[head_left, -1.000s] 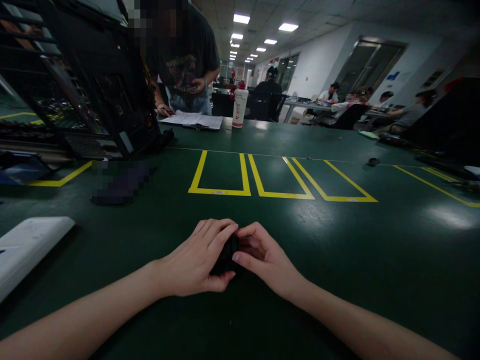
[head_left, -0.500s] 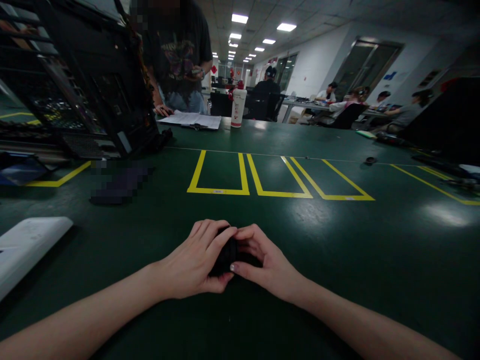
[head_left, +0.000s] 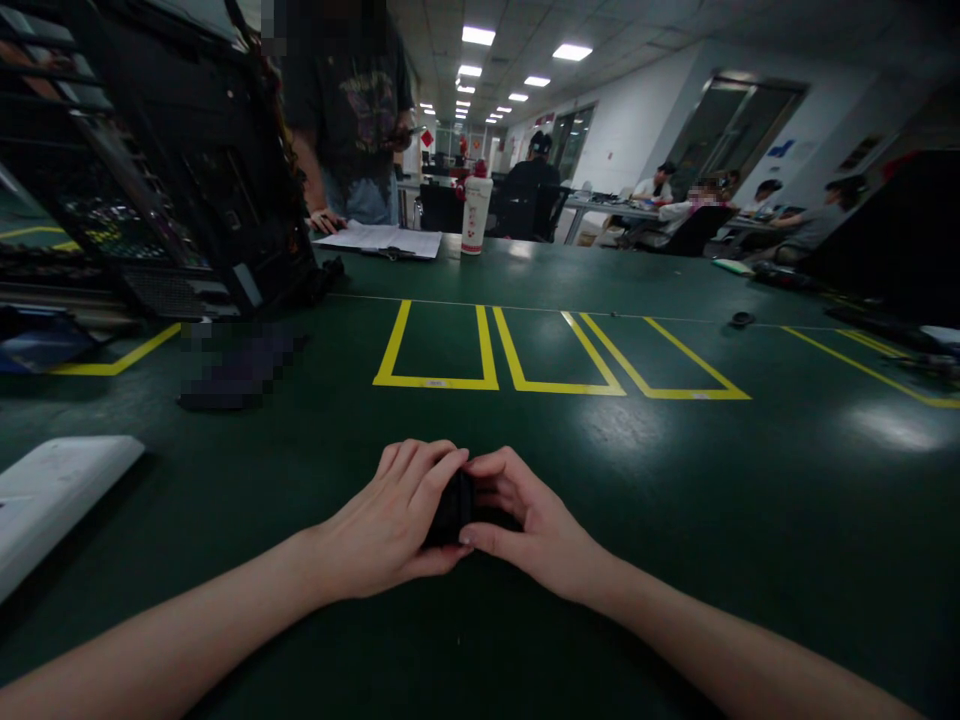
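Note:
Between my two hands is a small black cylindrical object (head_left: 451, 512), low over the near middle of the table. My left hand (head_left: 409, 515) wraps round its left side, fingers over the top and thumb along the near edge. From the right, my right hand (head_left: 525, 520) pinches the object's right end between thumb and fingertips. Much of the object is covered by the fingers, so its exact kind cannot be made out.
Yellow tape outlines (head_left: 435, 383) mark the green table (head_left: 675, 500). A black computer case (head_left: 217, 190) stands at left, near a white box (head_left: 67, 490). Farther back are a cup (head_left: 475, 215), papers (head_left: 382, 238), a small black ring (head_left: 741, 319) and a standing person (head_left: 349, 120).
My left thumb has straightened and slid slightly right along the black object, while my right hand has barely moved. The person across the table has shifted left.

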